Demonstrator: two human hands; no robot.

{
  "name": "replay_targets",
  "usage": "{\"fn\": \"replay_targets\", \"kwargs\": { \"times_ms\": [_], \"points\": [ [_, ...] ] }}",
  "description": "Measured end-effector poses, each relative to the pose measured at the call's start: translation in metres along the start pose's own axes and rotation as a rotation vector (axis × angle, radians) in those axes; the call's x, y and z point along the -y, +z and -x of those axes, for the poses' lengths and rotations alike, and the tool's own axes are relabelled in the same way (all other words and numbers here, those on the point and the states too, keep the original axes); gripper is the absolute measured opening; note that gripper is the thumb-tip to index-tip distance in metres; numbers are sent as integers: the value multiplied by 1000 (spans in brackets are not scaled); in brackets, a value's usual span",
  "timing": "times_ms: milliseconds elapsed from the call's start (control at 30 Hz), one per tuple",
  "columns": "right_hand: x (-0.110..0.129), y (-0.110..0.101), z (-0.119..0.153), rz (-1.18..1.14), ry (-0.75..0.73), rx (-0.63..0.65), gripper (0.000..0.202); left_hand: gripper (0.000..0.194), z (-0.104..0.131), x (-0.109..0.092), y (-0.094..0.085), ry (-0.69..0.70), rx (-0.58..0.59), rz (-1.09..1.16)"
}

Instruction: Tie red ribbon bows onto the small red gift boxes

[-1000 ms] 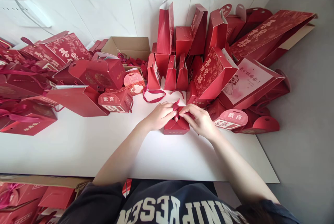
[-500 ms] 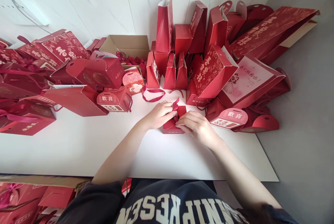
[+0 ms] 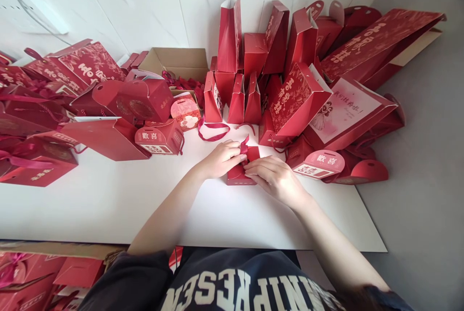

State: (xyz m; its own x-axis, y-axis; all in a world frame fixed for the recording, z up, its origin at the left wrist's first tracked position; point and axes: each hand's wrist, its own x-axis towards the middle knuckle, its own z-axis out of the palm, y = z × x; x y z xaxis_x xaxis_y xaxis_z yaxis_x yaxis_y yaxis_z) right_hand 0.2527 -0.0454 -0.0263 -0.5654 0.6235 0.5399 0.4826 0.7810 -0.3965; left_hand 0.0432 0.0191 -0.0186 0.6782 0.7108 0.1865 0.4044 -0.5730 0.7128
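Observation:
A small red box (image 3: 240,176) sits on the white table in front of me, with a dark red ribbon (image 3: 244,147) over its top. My left hand (image 3: 224,159) is at the box's upper left, thumb and fingers pinched on the ribbon. On the right side of the box, my right hand (image 3: 273,176) has its fingertips closed together at the ribbon; its fingers partly cover the box top. Just behind the box, a loose loop of ribbon (image 3: 214,137) lies on the table.
Red gift boxes and bags crowd the left, such as a small box (image 3: 159,138). An open cardboard box (image 3: 174,60) of ribbons stands at the back. More bags (image 3: 302,103) stand back right. The white table (image 3: 108,204) has its front edge near my body.

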Motion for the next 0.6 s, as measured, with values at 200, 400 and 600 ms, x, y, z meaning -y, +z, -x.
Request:
{"fn": "replay_targets", "kwargs": {
  "times_ms": [200, 400, 600],
  "points": [
    [-2, 5, 2, -55, 84, -5, 9, 32, 2, -4, -7, 61, 58, -41],
    [-1, -2, -2, -170, 194, -21, 4, 21, 4, -7, -8, 55, 33, -34],
    [-13, -3, -9, -205, 267, -43, 14, 13, 5, -20, -7, 91, -41, -201]
  ]
}}
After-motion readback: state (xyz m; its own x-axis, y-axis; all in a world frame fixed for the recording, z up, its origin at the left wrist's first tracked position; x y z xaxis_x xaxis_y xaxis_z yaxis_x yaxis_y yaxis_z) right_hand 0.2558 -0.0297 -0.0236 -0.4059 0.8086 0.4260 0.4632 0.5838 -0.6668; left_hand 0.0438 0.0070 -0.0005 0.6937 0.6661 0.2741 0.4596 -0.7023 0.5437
